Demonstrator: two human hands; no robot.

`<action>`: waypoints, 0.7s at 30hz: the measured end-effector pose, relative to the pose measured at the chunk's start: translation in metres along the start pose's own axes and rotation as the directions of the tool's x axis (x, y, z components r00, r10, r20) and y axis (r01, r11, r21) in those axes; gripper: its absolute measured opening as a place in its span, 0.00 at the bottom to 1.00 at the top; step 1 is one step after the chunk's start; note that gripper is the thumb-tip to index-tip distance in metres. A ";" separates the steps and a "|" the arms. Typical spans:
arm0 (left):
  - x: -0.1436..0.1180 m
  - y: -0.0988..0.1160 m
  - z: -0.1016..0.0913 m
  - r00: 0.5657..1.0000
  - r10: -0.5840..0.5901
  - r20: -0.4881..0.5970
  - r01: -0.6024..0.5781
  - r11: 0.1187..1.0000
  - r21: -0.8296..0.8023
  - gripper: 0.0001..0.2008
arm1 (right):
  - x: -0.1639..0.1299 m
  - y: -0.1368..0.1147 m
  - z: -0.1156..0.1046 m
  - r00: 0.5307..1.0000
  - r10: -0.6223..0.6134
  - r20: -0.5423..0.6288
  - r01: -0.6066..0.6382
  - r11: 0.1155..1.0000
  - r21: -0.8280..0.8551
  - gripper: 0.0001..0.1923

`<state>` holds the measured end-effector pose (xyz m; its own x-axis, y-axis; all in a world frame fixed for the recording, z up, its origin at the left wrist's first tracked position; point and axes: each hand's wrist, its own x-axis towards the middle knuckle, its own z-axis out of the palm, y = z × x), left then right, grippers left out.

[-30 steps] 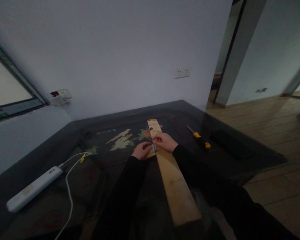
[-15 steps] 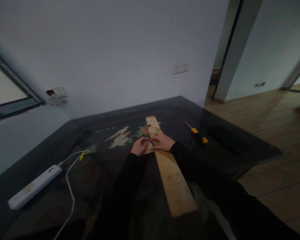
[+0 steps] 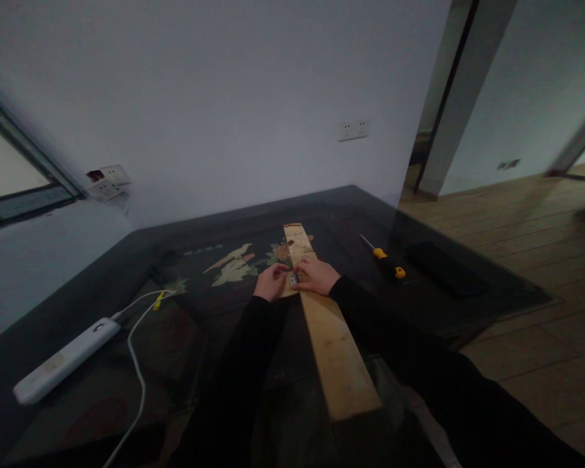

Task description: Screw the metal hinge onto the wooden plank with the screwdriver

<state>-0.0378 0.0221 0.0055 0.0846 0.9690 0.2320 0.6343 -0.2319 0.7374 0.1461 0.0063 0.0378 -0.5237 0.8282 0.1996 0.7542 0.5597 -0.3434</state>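
small silver metal hinge (image 3: 293,279) on long pale wooden plank (image 3: 332,348), pinched between both hands | left hand (image 3: 270,283) fingers closed on its left edge | right hand (image 3: 316,275) fingers clamped on its right | yellow-handled screwdriver (image 3: 386,260) lies apart on dark table (image 3: 127,260)

Carrying everything: a dark, glossy table (image 3: 127,273) with a pale bird-and-flower inlay (image 3: 234,268) showing in its top, standing against a white wall beside a wooden floor. Lying directly on it: a long wooden plank (image 3: 334,351) running from the near edge toward the wall; a yellow-and-black screwdriver (image 3: 385,257) to the right of the plank; a flat black object (image 3: 446,268) just beyond that; a white power strip (image 3: 63,357) at the left, trailing its white cable (image 3: 139,377) across the surface.
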 end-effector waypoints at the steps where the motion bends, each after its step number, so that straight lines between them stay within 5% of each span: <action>1: 0.000 0.000 -0.001 1.000 -0.006 0.000 0.006 1.000 -0.001 0.10 | 0.000 0.000 0.000 1.000 0.002 0.000 -0.002 1.000 -0.008 0.23; 7: 0.002 -0.008 -0.009 0.989 -0.150 0.000 0.148 0.976 -0.161 0.11 | 0.004 0.001 -0.002 0.999 0.000 0.048 0.001 1.000 -0.028 0.22; 13: -0.002 -0.020 -0.012 0.928 -0.369 0.054 0.363 0.861 -0.356 0.30 | 0.006 0.004 -0.002 0.999 -0.026 0.044 0.027 0.999 -0.018 0.22; 21: -0.007 -0.024 0.002 0.952 -0.303 -0.048 0.272 0.905 -0.327 0.35 | 0.004 0.002 -0.002 0.999 -0.024 0.027 0.025 0.997 -0.067 0.21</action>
<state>-0.0523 0.0209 -0.0153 -0.1483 0.9886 0.0277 0.3460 0.0256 0.9379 0.1461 0.0106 0.0397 -0.5518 0.8136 0.1832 0.7656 0.5813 -0.2757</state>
